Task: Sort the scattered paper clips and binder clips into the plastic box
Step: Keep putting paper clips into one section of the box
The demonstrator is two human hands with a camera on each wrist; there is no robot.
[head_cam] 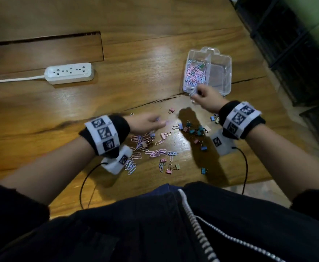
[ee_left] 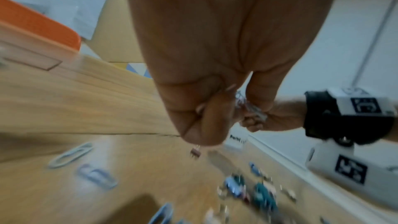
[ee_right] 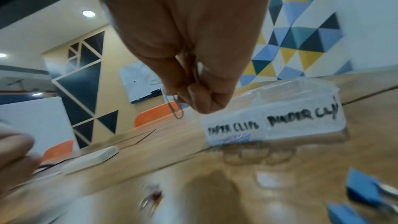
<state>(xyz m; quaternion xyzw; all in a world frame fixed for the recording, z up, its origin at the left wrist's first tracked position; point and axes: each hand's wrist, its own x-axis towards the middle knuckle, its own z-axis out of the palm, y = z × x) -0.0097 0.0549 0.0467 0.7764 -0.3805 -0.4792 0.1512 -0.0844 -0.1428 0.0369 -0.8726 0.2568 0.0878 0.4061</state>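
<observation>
A clear plastic box (head_cam: 224, 59) stands on the wooden table, labelled "paper clips" and "binder clips" on its front wall (ee_right: 301, 120). Its left compartment holds pastel paper clips (head_cam: 194, 74); the right one looks bare. My right hand (head_cam: 204, 96) hovers at the box's near edge and pinches a few paper clips (ee_right: 175, 108) that hang from curled fingers. My left hand (head_cam: 149, 122) is low over the scattered paper clips (head_cam: 154, 152), fingers curled (ee_left: 206, 122), with a lilac blur like a paper clip at the tips. Binder clips (head_cam: 194, 129) lie between the hands.
A white power strip (head_cam: 69, 72) with its cord lies at the far left. The table edge (head_cam: 279, 103) runs close on the right, with dark shelving beyond. Black cables (head_cam: 246, 167) trail from both wrist cameras. Cracks cross the tabletop near the box.
</observation>
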